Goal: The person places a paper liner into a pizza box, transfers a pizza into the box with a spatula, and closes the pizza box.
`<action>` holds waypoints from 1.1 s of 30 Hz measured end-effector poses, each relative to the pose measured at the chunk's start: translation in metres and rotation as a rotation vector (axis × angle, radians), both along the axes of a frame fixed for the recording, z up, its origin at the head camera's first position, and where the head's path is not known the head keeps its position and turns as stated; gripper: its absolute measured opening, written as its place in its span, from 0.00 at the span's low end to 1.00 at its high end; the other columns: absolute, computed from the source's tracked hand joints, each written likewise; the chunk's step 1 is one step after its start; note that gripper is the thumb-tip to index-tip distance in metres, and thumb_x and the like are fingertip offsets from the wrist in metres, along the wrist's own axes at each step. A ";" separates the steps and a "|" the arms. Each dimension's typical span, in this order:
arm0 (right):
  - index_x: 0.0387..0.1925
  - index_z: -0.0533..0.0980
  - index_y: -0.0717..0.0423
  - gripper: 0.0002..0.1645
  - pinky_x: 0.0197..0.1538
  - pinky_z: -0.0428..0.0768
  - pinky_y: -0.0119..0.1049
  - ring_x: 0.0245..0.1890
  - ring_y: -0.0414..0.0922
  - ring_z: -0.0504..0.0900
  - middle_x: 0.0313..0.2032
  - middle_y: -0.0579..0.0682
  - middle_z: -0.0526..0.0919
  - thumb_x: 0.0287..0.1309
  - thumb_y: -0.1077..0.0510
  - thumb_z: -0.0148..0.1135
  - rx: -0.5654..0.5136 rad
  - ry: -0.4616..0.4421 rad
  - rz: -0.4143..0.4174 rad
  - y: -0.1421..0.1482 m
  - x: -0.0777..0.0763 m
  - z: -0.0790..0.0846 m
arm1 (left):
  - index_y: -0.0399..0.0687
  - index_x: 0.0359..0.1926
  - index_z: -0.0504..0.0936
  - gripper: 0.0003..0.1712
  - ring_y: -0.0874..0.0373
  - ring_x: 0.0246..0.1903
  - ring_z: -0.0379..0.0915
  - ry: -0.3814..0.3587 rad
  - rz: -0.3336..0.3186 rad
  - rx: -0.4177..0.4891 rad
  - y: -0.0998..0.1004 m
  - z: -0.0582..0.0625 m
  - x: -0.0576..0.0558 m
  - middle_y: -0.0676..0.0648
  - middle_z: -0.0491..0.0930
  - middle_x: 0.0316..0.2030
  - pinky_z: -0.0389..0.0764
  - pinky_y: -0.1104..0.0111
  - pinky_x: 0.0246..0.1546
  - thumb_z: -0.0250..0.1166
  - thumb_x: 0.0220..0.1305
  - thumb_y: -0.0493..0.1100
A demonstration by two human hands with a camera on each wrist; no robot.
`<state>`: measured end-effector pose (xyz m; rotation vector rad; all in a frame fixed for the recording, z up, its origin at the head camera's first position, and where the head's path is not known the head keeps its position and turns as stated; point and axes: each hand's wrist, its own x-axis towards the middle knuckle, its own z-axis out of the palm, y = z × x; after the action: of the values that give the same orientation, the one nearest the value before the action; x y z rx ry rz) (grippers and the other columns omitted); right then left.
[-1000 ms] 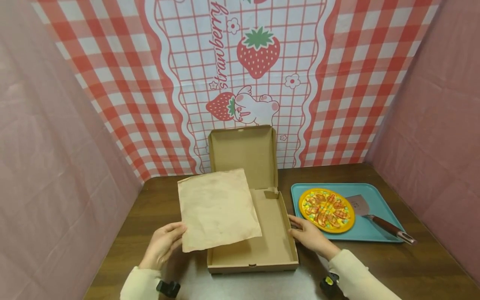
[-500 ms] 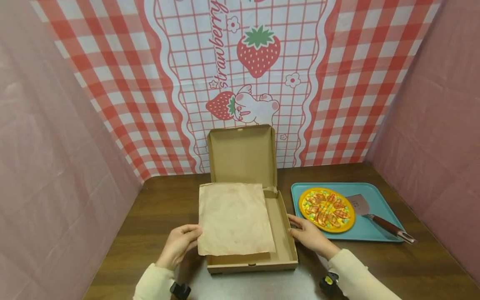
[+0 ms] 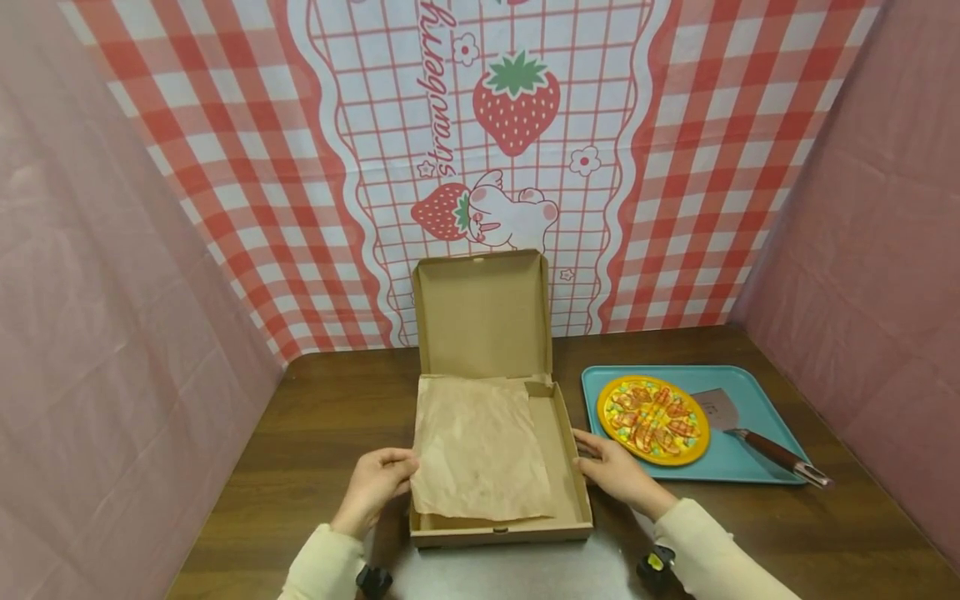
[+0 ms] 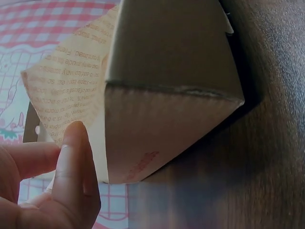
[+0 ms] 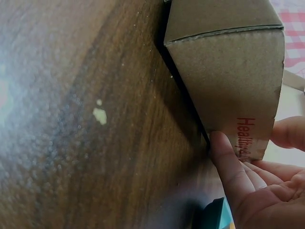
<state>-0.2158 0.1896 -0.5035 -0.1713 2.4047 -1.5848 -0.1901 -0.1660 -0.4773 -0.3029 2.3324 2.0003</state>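
A cardboard pizza box (image 3: 501, 533) stands open, its lid (image 3: 482, 317) raised at the back. Inside the base lies a sheet of brown greaseproof paper (image 3: 480, 450), covering the left and middle and leaving a strip at the right bare. My left hand (image 3: 377, 486) pinches the sheet's left edge between thumb and fingers, at the box's left wall. Printed lettering shows on the underside of the paper (image 4: 71, 86) in the left wrist view. My right hand (image 3: 618, 473) grips the box's right wall, thumb at the rim and fingers (image 5: 233, 176) against the outer face.
A blue tray (image 3: 757, 458) on the right bears a toy-like pizza (image 3: 652, 421) with a yellow rim and a spatula (image 3: 772, 452) with a brown handle, which overhangs the tray's edge. A checked strawberry cloth (image 3: 517, 108) hangs behind the wooden table (image 3: 300, 433).
My left hand has moved right, bringing the paper from above the box's left side down into the base. The right hand has stayed at the right wall.
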 end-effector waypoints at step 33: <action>0.71 0.58 0.70 0.34 0.46 0.85 0.43 0.60 0.62 0.76 0.66 0.72 0.66 0.66 0.66 0.53 -0.026 0.012 0.012 -0.003 0.000 -0.002 | 0.37 0.37 0.83 0.09 0.55 0.28 0.82 0.416 -0.128 -0.736 0.023 -0.009 0.005 0.43 0.86 0.28 0.80 0.70 0.26 0.68 0.52 0.29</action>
<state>-0.2154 0.1865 -0.5056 -0.2005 2.3885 -1.6142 -0.1848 -0.1433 -0.4862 0.2684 3.1731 1.1533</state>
